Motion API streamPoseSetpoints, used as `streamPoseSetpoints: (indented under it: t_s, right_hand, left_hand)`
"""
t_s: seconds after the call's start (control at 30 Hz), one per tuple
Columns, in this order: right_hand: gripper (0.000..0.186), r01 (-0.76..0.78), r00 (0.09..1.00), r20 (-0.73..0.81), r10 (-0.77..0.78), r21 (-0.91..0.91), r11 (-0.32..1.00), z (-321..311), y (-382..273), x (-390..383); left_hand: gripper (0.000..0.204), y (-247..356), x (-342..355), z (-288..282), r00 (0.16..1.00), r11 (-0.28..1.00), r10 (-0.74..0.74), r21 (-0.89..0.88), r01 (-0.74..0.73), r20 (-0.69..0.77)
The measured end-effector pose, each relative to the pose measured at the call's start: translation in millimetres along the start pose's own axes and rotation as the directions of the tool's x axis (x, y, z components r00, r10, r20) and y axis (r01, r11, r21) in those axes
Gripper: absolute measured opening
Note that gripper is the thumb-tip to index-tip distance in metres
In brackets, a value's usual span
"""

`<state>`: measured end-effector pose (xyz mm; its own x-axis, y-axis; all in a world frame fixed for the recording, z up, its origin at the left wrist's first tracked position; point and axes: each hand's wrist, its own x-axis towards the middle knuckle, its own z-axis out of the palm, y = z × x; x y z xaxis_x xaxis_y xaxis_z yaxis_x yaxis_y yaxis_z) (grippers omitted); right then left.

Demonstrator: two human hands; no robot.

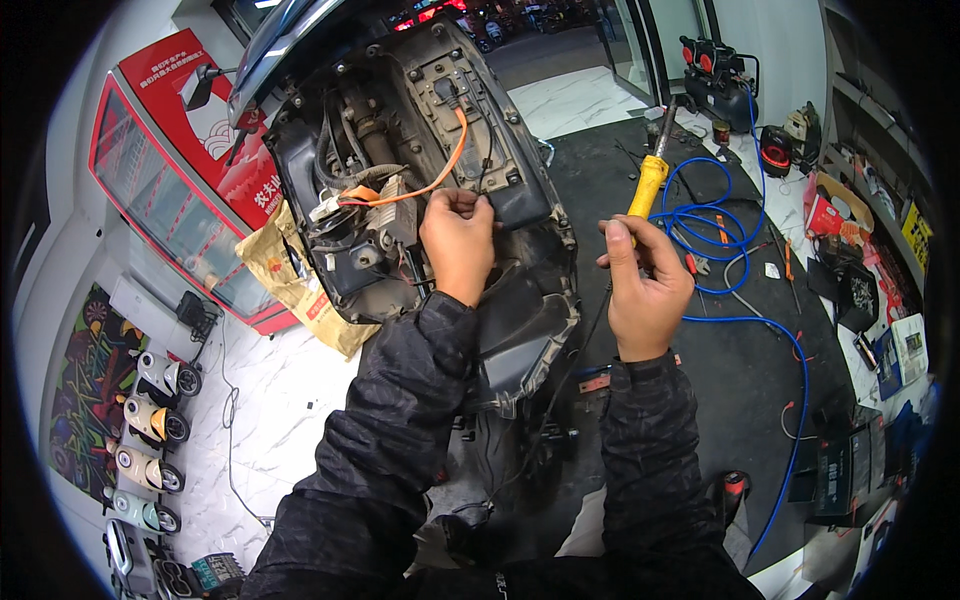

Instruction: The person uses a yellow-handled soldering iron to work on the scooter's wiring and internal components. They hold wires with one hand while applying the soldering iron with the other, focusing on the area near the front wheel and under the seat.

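My right hand [648, 290] is raised to the right of an opened scooter body [535, 205], its fingers closed round a soldering iron [651, 185]. The iron has a yellow handle and a metal shaft pointing up and away. Over the scooter's exposed inside, my left hand [458, 245] is closed in a pinch at the end of a thin black wire [487, 165]; the fingertips partly hide it. Just left of that hand sits a finned grey metal unit [397, 215]. An orange cable [452, 160] arches from it to a black connector [446, 92] on the far panel.
A coiled blue hose [715, 240] runs over the dark mat on the right, among scattered tools. A black-and-red air compressor [715, 85] stands beyond. Left are a red drinks fridge [185, 180], a tan sack [305, 290] and several small scooters [150, 420].
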<state>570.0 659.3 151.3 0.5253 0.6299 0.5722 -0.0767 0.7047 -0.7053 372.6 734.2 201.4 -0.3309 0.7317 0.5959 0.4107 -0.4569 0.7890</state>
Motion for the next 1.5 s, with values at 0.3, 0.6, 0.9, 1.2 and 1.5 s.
streamPoseSetpoints:
  t_s: [0.3, 0.6, 0.9, 1.2, 1.5]
  right_hand:
    - [0.018, 0.017, 1.000, -0.017, -0.017, 0.022, 1.000, 2, -4, -1]
    - [0.021, 0.017, 0.999, 0.029, -0.017, -0.020, 1.000, -2, -6, -1]
    - [0.018, 0.020, 0.999, -0.039, -0.017, 0.066, 0.998, 8, -10, -4]
    - [0.022, -0.021, 0.999, 0.030, 0.020, 0.028, 0.999, 1, -20, -9]
    - [0.022, -0.072, 0.994, 0.090, 0.066, 0.062, 0.995, -1, -32, -7]
  left_hand:
    - [0.017, -4, -2, 9, 0.994, 0.989, 0.081, 0.127, -0.071, -0.077]
    - [0.015, -1, 6, 8, 0.997, 0.980, 0.067, 0.192, -0.061, -0.029]
    - [0.016, 12, 3, 13, 0.994, 0.996, -0.075, -0.048, 0.072, -0.085]
    - [0.030, 10, 4, -2, 0.972, 0.861, 0.218, 0.451, -0.234, 0.089]
    - [0.044, 20, -35, -66, 0.821, 0.514, 0.132, 0.670, -0.536, 0.556]
